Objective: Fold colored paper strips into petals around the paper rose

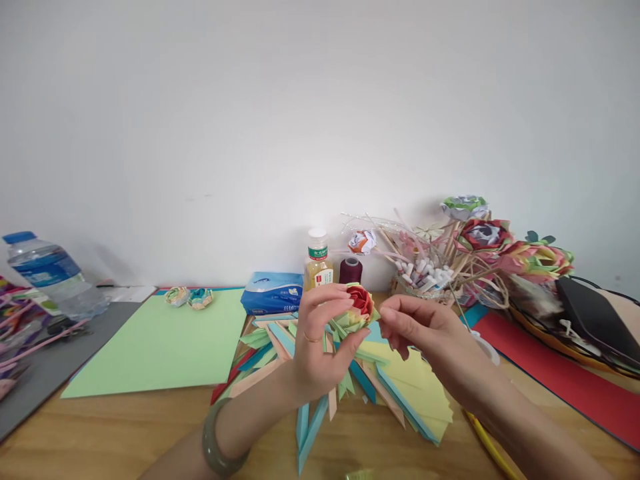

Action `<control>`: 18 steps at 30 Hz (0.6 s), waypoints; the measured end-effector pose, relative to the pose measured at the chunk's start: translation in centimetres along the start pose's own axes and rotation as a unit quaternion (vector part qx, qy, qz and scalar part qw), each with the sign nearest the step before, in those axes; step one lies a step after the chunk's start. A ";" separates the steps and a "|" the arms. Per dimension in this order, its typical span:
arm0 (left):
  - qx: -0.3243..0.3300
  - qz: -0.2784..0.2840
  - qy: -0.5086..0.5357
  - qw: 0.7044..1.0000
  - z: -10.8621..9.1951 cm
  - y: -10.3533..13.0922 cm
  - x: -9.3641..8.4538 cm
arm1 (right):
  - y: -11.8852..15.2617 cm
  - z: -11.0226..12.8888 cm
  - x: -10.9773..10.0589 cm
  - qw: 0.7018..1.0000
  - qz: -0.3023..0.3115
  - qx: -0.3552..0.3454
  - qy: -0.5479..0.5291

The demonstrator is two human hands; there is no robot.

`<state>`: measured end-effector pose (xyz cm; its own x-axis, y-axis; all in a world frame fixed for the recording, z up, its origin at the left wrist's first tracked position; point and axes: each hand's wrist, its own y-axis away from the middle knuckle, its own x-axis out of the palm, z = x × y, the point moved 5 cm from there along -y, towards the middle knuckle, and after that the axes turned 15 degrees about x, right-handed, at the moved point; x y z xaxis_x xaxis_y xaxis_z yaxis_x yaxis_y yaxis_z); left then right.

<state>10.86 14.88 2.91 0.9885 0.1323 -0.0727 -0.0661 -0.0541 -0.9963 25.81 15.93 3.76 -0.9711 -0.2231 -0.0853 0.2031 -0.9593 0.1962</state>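
A folded paper flower (361,303) with a red centre and yellow-green outer petals is held up above the table. My left hand (323,333), wearing a ring and a bangle, grips it between thumb and fingers from the left. On the other side, the thumb and forefinger of my right hand (407,323) pinch the tip of an outer green petal. Below both hands lies a pile of folded paper strips (315,427) in blue, peach and green, with yellow paper sheets (417,393) at its right.
A green sheet (165,347) with two small paper flowers (189,298) lies left. Behind the hands stand a tissue pack (273,293), a drink bottle (319,260) and a thread spool (351,271). A basket of paper flowers (425,277) stands right; a water bottle (53,270) leans far left.
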 end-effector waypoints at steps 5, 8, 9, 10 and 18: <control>-0.059 -0.030 0.039 0.997 0.3 0.4 0.0 | 0.3 0.4 0.0 0.999 -0.008 -0.029 0.020; -0.233 -0.031 0.141 0.962 1.3 0.4 0.3 | 0.6 0.9 -0.3 0.996 -0.026 -0.069 0.049; -0.301 -0.016 0.183 0.936 1.6 0.5 0.6 | 0.6 1.0 -0.4 0.994 -0.032 -0.080 0.061; -0.358 -0.002 0.229 0.905 1.8 0.5 1.0 | 0.6 1.1 -0.5 0.992 -0.037 -0.091 0.073; -0.500 -0.034 0.395 0.770 2.4 0.9 2.2 | -0.2 0.5 -1.3 0.986 -0.044 -0.141 0.080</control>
<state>12.68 17.48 1.71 0.7850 -0.4534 0.4221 -0.2627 -0.8607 -0.4360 26.96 16.54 4.29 -0.9587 -0.1404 -0.2472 0.1683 -0.9811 -0.0954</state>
